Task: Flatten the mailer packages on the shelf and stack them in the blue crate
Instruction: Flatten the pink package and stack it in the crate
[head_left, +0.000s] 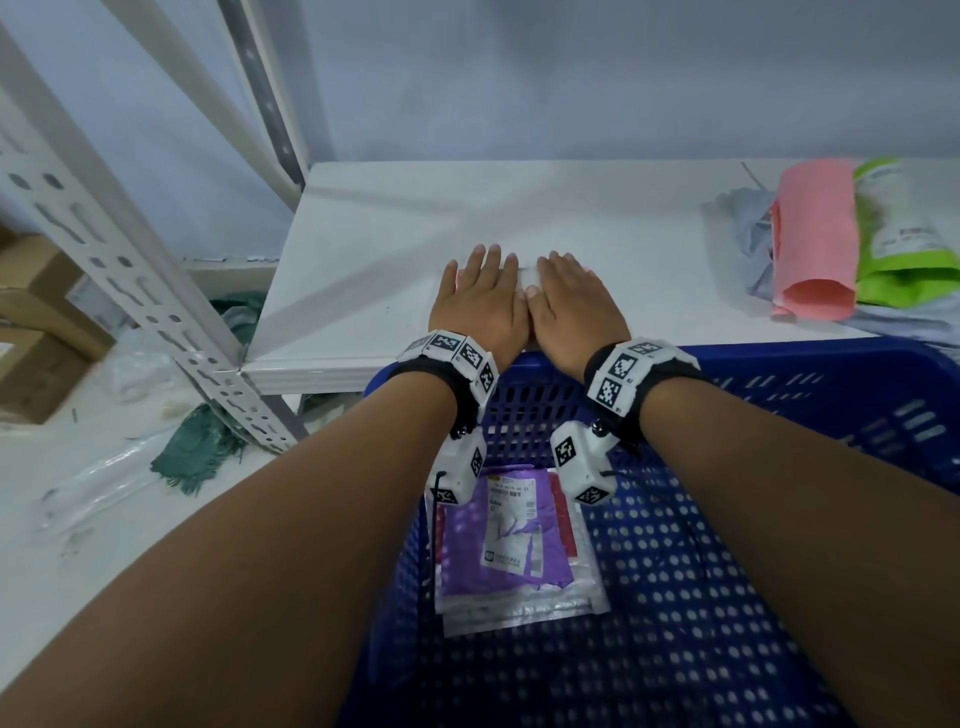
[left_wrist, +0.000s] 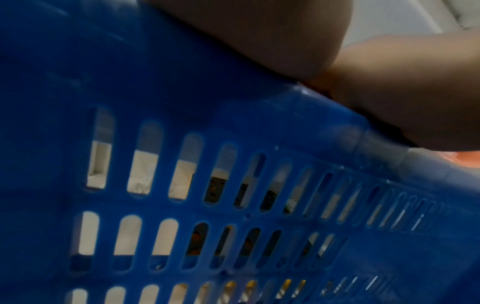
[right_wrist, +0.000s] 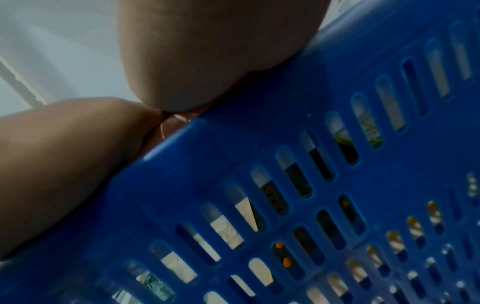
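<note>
My left hand (head_left: 480, 301) lies palm-down, fingers straight, on a white mailer (head_left: 525, 279) near the front edge of the shelf (head_left: 363, 234). My right hand (head_left: 574, 301) presses flat beside it, thumbs touching. Neither grips anything. More mailers (head_left: 815, 239) wait at 2 o'clock; the blue crate (head_left: 779, 519) at 6 o'clock holds a purple mailer (head_left: 501, 551) atop a flattened stack. Judgement: sweep palms outward from centre, expel air toward the open end, keep pressure even.

Head view looks down; wrist views close, sharing blue crate (left_wrist: 182, 92) wall.
</note>
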